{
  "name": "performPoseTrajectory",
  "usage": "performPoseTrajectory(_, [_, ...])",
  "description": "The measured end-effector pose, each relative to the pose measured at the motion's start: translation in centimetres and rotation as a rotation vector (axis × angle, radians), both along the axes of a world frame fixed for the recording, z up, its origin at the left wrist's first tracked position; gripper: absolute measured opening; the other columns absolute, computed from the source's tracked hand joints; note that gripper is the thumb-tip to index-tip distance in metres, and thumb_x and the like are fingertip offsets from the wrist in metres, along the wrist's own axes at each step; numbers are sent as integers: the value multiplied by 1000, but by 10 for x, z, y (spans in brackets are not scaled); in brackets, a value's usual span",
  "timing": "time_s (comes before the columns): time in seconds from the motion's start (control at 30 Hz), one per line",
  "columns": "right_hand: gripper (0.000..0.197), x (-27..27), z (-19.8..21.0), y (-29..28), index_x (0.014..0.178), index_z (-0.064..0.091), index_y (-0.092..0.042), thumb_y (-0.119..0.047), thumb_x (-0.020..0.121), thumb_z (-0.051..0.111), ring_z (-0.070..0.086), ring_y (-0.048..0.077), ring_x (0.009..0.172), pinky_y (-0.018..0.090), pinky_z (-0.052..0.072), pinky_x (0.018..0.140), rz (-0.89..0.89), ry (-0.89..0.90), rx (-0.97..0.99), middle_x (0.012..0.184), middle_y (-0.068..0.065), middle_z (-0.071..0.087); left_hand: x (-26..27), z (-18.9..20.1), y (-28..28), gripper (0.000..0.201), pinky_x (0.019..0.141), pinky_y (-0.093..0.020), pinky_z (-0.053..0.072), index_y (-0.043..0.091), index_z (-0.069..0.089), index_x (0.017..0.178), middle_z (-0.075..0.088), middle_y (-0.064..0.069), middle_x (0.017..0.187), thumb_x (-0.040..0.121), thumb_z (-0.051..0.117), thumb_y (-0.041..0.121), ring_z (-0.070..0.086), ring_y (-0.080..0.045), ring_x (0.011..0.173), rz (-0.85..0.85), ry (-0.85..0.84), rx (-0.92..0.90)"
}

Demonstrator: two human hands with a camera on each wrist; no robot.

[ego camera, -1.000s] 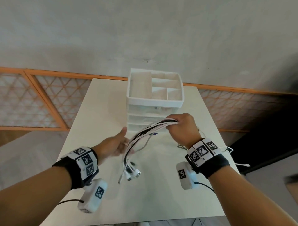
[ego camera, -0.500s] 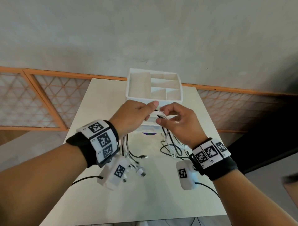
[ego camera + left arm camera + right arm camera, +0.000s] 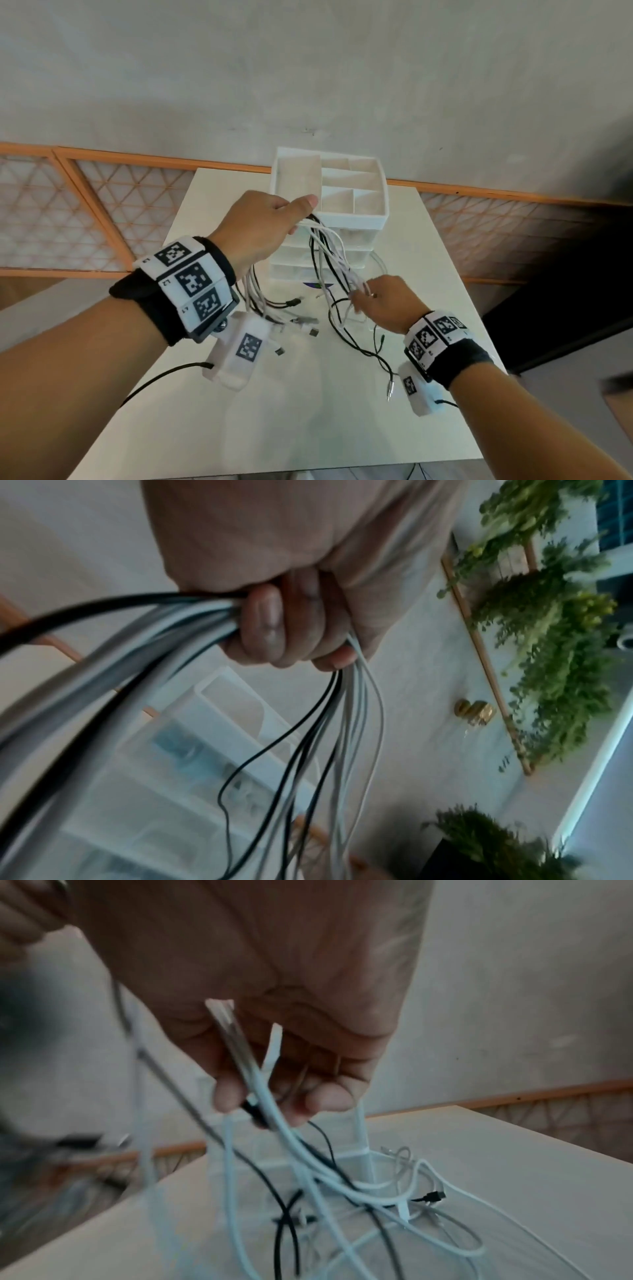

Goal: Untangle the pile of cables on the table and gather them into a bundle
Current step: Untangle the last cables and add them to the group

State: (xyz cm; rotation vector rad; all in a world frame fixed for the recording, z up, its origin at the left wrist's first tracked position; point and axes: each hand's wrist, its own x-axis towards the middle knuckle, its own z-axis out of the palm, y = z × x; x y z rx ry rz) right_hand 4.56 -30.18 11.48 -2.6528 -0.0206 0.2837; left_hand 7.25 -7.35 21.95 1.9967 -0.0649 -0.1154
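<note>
White cables (image 3: 329,253), ends blurred, in both hands.

Home or office room: white table (image 3: 281,428), drawer organizer (image 3: 356,219), hanging greenery (image 3: 555,647), lattice panels (image 3: 44,219).

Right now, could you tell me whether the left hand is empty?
No, the left hand grips a bunch of cables.

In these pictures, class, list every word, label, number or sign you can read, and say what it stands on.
No readable words.
Wristbands: black-and-white square code patterns, not text; tiny marks beside them too small to read.
Wrist cameras: one code square each.
Cables and drawer organiser: no markings visible.
</note>
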Motion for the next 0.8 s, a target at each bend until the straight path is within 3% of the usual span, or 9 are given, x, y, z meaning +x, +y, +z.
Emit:
performPoseTrajectory(0.13, [58,15,25,-17,58,56,2,-47,86,46,54,28,57,26,37,51,-290,-442,51,57,15,58,-1,-12,8,53,48,-30,24,5,53,68,29,11,25,94,56,51,30,-7,25,19,31,134])
performPoseTrajectory(0.2, [45,16,42,-19,51,43,-6,-37,80,57,47,15,53,12,29,48,-376,-697,175,54,5,49,3,-14,13,55,48,-29,25,6,54,65,30,11,25,93,55,54,32,-10,33,68,41,163])
performPoseTrajectory(0.27, [33,12,42,-18,53,46,-14,-25,76,67,42,4,52,8,31,49,-364,-856,202,61,-4,49,7,-9,17,56,48,-28,26,9,53,61,31,12,27,91,57,56,31,-14,38,135,38,92])
performPoseTrajectory(0.33, [28,7,24,-14,53,50,-15,-27,72,67,39,7,48,15,29,48,-319,-832,148,57,-4,50,11,1,17,55,48,-28,25,13,52,57,32,12,29,90,59,57,30,-11,36,163,-13,-21])
performPoseTrajectory(0.43, [33,2,-10,-5,52,32,-20,-32,70,57,34,17,45,24,23,45,-326,-596,92,46,-4,36,9,11,4,58,51,-31,25,9,50,57,34,11,35,89,61,56,28,-9,32,108,-132,-65])
performPoseTrajectory(0.5, [31,4,-21,-1,56,36,-18,-35,72,56,42,22,50,25,29,47,-332,-420,85,48,-3,43,7,11,-4,56,51,-31,24,5,53,65,34,11,35,90,61,54,27,-8,31,93,-152,-96])
performPoseTrajectory(0.6, [24,9,-13,-9,65,50,-23,-36,82,62,58,23,66,27,39,59,-325,-196,39,61,-5,58,7,5,-2,55,48,-32,24,8,52,60,31,12,28,91,60,53,29,-6,27,98,-106,-118])
performPoseTrajectory(0.7, [16,13,24,-22,90,72,-25,-35,93,59,65,11,62,21,39,54,-402,-299,160,64,-5,69,11,-4,12,57,50,-32,24,10,52,57,31,10,28,91,57,56,32,-8,32,106,-91,19])
performPoseTrajectory(0.8, [44,18,61,-25,85,76,-23,-57,95,50,60,7,57,27,46,60,-462,-501,477,62,-2,72,13,-17,21,59,55,-30,28,10,52,58,35,8,36,91,55,59,35,-21,43,155,-57,141])
